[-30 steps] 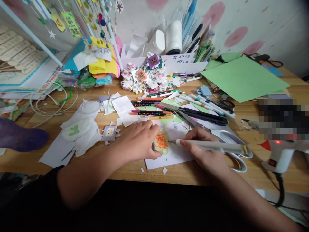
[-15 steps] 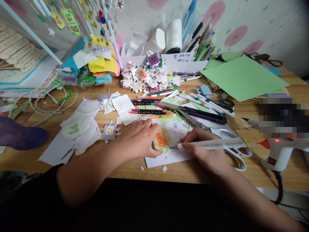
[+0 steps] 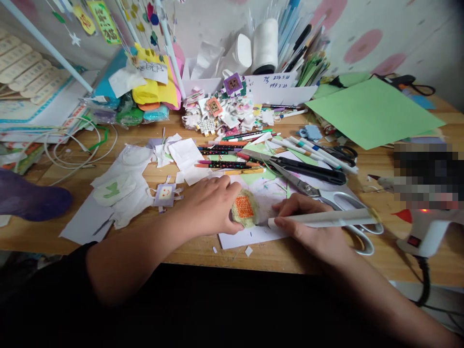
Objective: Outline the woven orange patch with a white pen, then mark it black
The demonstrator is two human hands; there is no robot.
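Pen (image 3: 326,219) tip lower, butt higher vs 1 s ago

Ctr-left, smiley tag (image 3: 165,195) near L hand (image 3: 213,205); frame ctr, L thumb + fingers grip round piece (image 3: 245,207), green rim, orange middle; right of ctr, R fingers clamp pen, tip toward piece, contact unclear; scissors (image 3: 316,192) just beyond R hand (image 3: 313,227); far right, glue gun (image 3: 429,237).

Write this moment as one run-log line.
left hand: holds round pale-green piece with orange square | right hand: holds slim white pen | nearby: white paper sheet, grey-handled metal scissors
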